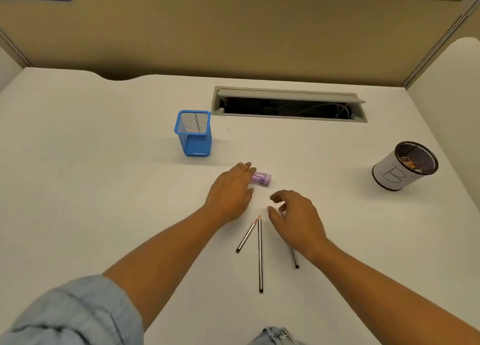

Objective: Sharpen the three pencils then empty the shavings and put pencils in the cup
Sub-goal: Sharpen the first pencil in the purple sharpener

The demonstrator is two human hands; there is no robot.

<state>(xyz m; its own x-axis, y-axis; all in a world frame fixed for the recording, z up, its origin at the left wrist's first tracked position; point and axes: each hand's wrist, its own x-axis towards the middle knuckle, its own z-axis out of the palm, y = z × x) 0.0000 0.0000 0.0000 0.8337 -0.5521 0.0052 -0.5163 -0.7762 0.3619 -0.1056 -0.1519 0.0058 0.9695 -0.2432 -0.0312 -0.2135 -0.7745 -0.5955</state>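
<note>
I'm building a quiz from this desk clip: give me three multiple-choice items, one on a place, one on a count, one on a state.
1. Where does the blue mesh cup stand?
A. beyond the left hand
B. beside the right elbow
C. inside the cable hatch

2. How many pencils lie on the desk?
A. one
B. three
C. five

3. What is the state of the left hand?
A. holding a pencil upright
B. fingers over the purple sharpener
C. inside the cup

Key: 1 A, the cup stands farther back on the desk; 2 B, two pencils lie bare and a third is partly under the right hand; 3 B, its fingertips cover the sharpener's end.
</note>
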